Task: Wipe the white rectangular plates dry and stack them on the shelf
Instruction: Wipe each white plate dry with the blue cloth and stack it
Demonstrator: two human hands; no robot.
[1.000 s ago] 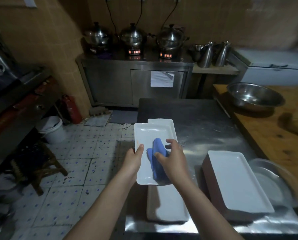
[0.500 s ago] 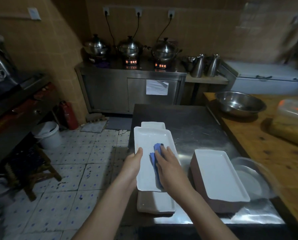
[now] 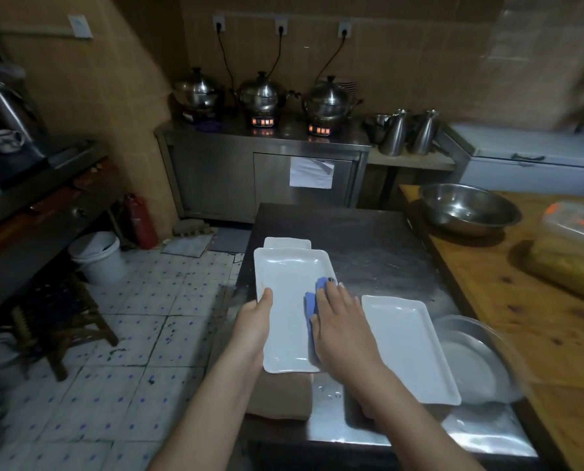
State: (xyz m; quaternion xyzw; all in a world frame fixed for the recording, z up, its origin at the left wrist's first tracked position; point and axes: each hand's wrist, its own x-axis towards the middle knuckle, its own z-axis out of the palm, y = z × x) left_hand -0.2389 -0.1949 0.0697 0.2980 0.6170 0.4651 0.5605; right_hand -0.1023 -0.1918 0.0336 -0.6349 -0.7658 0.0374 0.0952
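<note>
You are standing in a dim kitchen with tan wall tiles, looking down on a stainless steel table point(image 3: 368, 239) that is filling the lower centre of the frame. Your left hand point(image 3: 254, 321) is gripping the left edge of a white rectangular plate point(image 3: 290, 300), thumb lying on top of the rim and the other fingers hidden beneath it. The plate is sitting just left of centre, over the table's left edge. Your right hand point(image 3: 343, 324) is pressing a blue cloth point(image 3: 312, 304) flat against the plate's right side; the fingers are lying nearly straight over the cloth, not curling round it.

Another white plate point(image 3: 287, 243) is peeking out just behind the held one, towards the top of the frame. To the right, a further white rectangular plate point(image 3: 406, 345) is resting on the table, and a round metal dish point(image 3: 474, 362) is lying just beside it at the lower right. A wooden counter point(image 3: 521, 317) is running down the right edge, carrying a large steel bowl point(image 3: 467, 209).

In the upper centre, three lidded steel pots point(image 3: 261, 93) are sitting on a steel cabinet point(image 3: 263, 175), their cords plugging into wall sockets. A white bucket point(image 3: 96, 256) and a red fire extinguisher point(image 3: 139, 220) are standing on the tiled floor point(image 3: 141, 334) at the left.
</note>
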